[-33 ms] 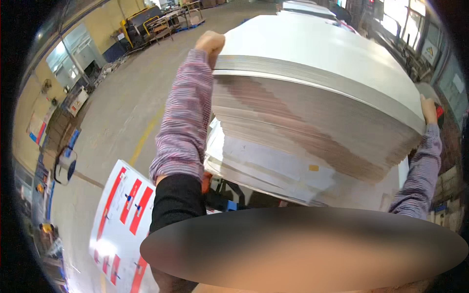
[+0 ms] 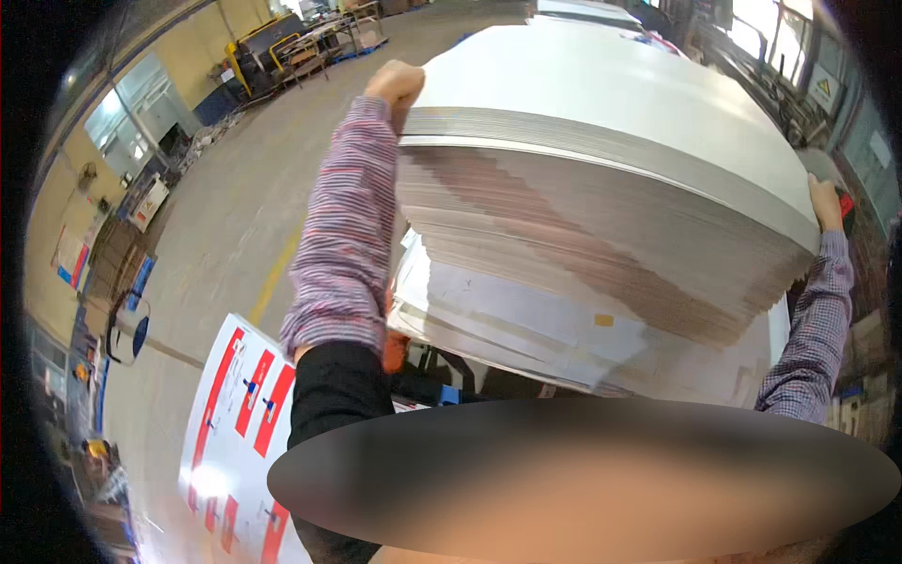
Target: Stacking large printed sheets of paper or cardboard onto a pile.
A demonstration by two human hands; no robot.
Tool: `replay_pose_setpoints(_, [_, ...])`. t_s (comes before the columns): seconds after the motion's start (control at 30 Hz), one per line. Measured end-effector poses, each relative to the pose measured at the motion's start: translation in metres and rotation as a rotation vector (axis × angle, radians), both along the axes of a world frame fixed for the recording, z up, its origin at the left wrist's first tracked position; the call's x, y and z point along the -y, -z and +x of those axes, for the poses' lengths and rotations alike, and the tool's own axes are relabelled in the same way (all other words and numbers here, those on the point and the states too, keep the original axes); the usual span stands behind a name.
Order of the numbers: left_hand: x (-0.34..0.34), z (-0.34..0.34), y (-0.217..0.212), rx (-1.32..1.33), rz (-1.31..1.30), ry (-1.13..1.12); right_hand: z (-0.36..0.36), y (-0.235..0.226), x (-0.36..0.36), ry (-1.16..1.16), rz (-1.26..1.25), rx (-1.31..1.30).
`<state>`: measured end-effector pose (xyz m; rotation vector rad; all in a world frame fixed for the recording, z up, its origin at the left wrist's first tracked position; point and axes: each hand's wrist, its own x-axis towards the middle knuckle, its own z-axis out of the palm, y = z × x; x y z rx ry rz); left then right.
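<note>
A tall stack of white-faced cardboard sheets [image 2: 583, 80] fills the upper middle, its layered grey-brown edges [image 2: 601, 230] facing me. My left hand [image 2: 398, 86] is closed at the far left side of the top sheets, its fingertips hidden. At the right side, my right hand [image 2: 826, 203] is closed at the same upper layer, with its fingers partly out of sight. A thin gap line sets this upper layer apart from the sheets below. Something red [image 2: 847, 204] shows just beyond my right hand; its kind is unclear.
Below the stack lies a pale, worn base sheet [image 2: 526, 310] with a small yellow tag [image 2: 603, 321]. At lower left stands a printed red-and-white sheet [image 2: 230, 414]. The grey floor [image 2: 225, 207] stretches to the left, with machinery [image 2: 277, 56] farther off. A blurred oval covers the bottom.
The view has shifted slightly, and my left hand and forearm appear a little farther left. Both hands stay at the sides of the stack.
</note>
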<state>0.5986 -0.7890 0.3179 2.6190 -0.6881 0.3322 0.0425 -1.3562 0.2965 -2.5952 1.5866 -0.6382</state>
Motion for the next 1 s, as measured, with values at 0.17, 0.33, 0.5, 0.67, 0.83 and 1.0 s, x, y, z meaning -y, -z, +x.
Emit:
replay_pose_setpoints(0.17, [-0.018,-0.026,0.015,0.224,-0.059,0.018,-0.001,-0.022,-0.159,0.225,-0.299,-0.084])
replay_pose_setpoints(0.33, [-0.04,-0.066,0.063,0.287,-0.626,0.071,-0.074,0.018,-0.142,-0.053,0.035,0.282])
replay_pose_setpoints(0.5, [-0.039,-0.076,0.065,0.199,-0.871,0.09,-0.042,0.04,-0.171,0.017,-0.247,0.642])
replay_pose_setpoints(0.67, [-0.014,-0.085,0.066,0.315,-1.018,-0.202,-0.024,0.028,-0.182,0.251,-0.376,0.619])
replay_pose_setpoints(0.83, [-0.018,-0.073,0.077,0.43,-1.196,-0.066,-0.018,0.035,-0.182,0.337,-0.395,0.601])
replay_pose_setpoints(1.0, [-0.033,-0.07,0.085,0.424,-1.242,0.021,-0.015,0.041,-0.188,0.193,-0.347,0.762])
